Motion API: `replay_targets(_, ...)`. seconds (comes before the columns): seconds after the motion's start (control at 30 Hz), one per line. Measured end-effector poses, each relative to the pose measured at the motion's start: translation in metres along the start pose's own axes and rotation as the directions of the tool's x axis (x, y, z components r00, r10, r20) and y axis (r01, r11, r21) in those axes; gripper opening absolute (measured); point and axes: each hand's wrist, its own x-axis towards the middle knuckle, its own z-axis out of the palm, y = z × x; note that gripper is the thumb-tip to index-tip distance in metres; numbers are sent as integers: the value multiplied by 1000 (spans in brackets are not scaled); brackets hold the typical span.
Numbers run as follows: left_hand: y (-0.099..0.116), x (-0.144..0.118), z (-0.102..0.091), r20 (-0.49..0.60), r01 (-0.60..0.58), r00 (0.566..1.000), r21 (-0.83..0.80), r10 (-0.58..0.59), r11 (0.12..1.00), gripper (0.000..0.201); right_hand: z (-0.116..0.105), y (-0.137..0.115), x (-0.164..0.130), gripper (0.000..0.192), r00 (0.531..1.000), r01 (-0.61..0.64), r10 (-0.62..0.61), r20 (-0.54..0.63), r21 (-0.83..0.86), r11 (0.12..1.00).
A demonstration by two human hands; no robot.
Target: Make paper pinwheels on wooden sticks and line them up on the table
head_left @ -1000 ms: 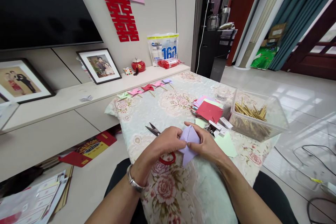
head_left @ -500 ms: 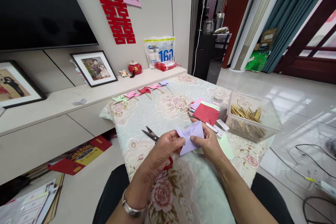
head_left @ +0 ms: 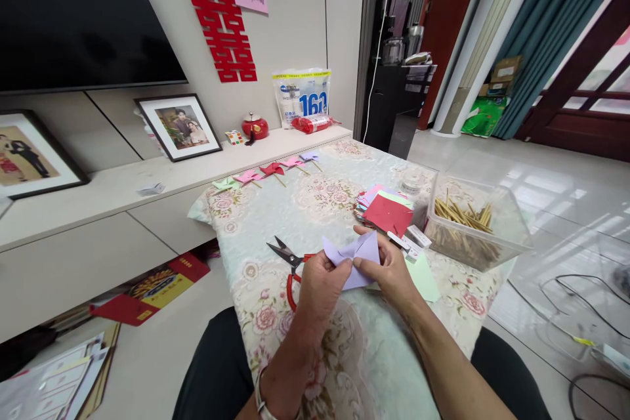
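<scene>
Pinching from both sides, the bare left hand [head_left: 322,282] and bare right hand [head_left: 391,266] hold a partly folded lavender paper sheet [head_left: 363,249] between them, over the pale floral tablecloth [head_left: 260,216]. Both grips are narrow, with the thumb tips close together near the sheet's centre. Half a second earlier the left hand slanted across the black-bladed scissors with red handles [head_left: 294,262]; it has since turned more upright, leaving the parted blades and one red loop exposed. The paper, a second ago tapering to a point towards the wearer, now spreads wider, with a raised point at left. This suggests that its points are being gathered at the middle; the thumbs hide the exact join. Unchanged are the row of five coloured paper pinwheels [head_left: 272,169] along the tablecloth's far-left edge, the stack of coloured paper squares [head_left: 388,213], topped by red, and the clear plastic box [head_left: 506,251] of thin wooden sticks [head_left: 462,213].
</scene>
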Motion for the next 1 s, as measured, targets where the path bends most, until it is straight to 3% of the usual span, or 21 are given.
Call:
replay_targets(0.1,1,2,-8,23,37,999,-25,-36,999,28,-3,3,3,62,994,99,-97,-46,38,994)
replay_targets(0.2,6,3,-17,5,50,999,-35,-50,998,25,-8,4,4,50,939,298,-307,-153,-79,951)
replay_targets(0.27,11,4,-23,-19,38,999,-25,-39,999,24,-10,3,3,35,881,430,-460,-109,-218,876)
replay_targets(0.33,16,5,-28,-33,23,999,-18,-23,1000,22,-10,0,0,21,841,525,-540,41,-302,795)
replay_targets(0.43,23,7,-32,-31,5,1000,-32,-6,999,19,-6,-2,-2,15,810,586,-528,254,-317,746)
replay_targets(0.53,28,7,-35,-17,3,1000,-50,-4,999,17,-2,0,-2,18,785,612,-510,352,-311,728)
replay_targets(0.77,23,10,-37,6,1,1000,1,-1,1000,20,-4,3,-1,13,771,616,-488,408,-285,735)
replay_targets(1.0,14,11,-36,1,-25,1000,132,25,991,14,-3,-7,-4,11,807,543,-376,455,-322,776)
